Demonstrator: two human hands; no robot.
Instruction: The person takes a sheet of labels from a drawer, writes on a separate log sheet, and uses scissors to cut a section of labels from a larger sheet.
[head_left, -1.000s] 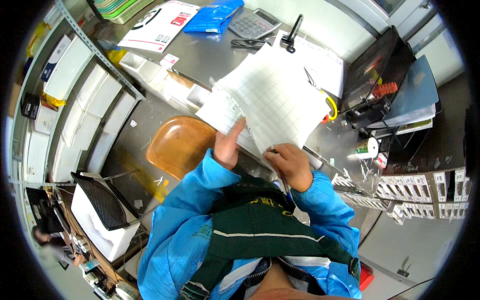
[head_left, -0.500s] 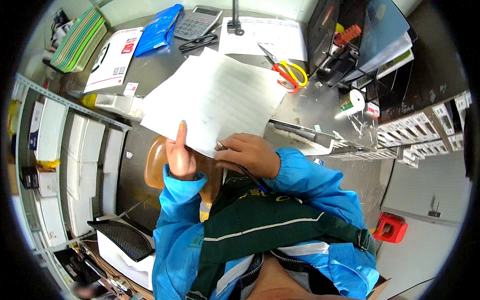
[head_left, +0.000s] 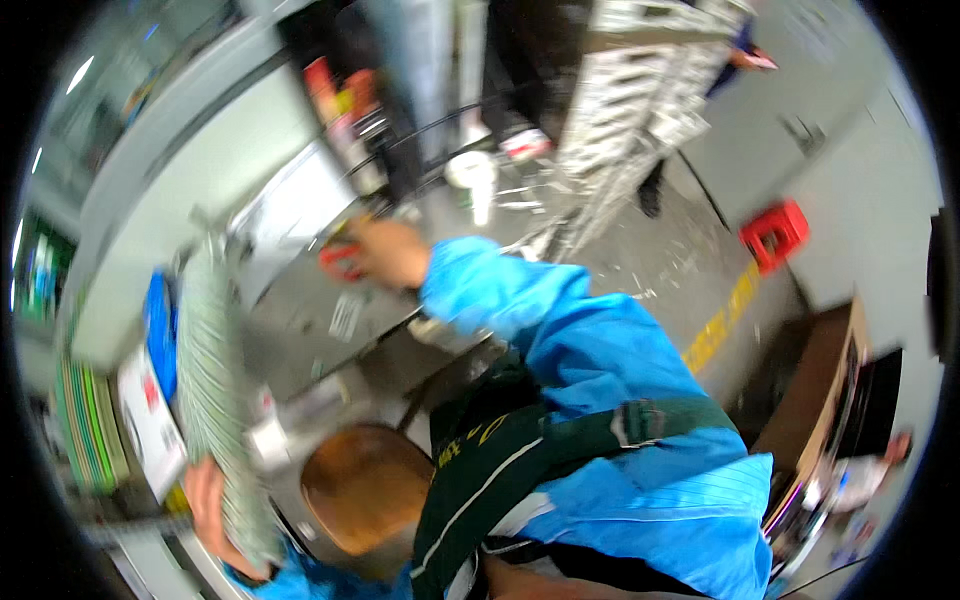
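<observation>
Pale sheets (head_left: 215,380) are grasped near their lower end by the left hand (head_left: 208,505). The right hand (head_left: 393,252) is at red-handled scissors (head_left: 341,261), its grip too blurred to tell.

The worktop (head_left: 285,345) is grey and smeared by blur. On it lie a small white label (head_left: 347,315), a white sheet of paper (head_left: 300,200) and, farther left, a blue packet (head_left: 158,330) beside a white printed sheet (head_left: 150,430) — green trays (head_left: 88,430) are stacked past that. A white roll (head_left: 470,172) rests near the dark rack (head_left: 395,130). The floor (head_left: 690,270) is grey, with a yellow marking (head_left: 728,320) — a red bin (head_left: 775,235) sits near it.
</observation>
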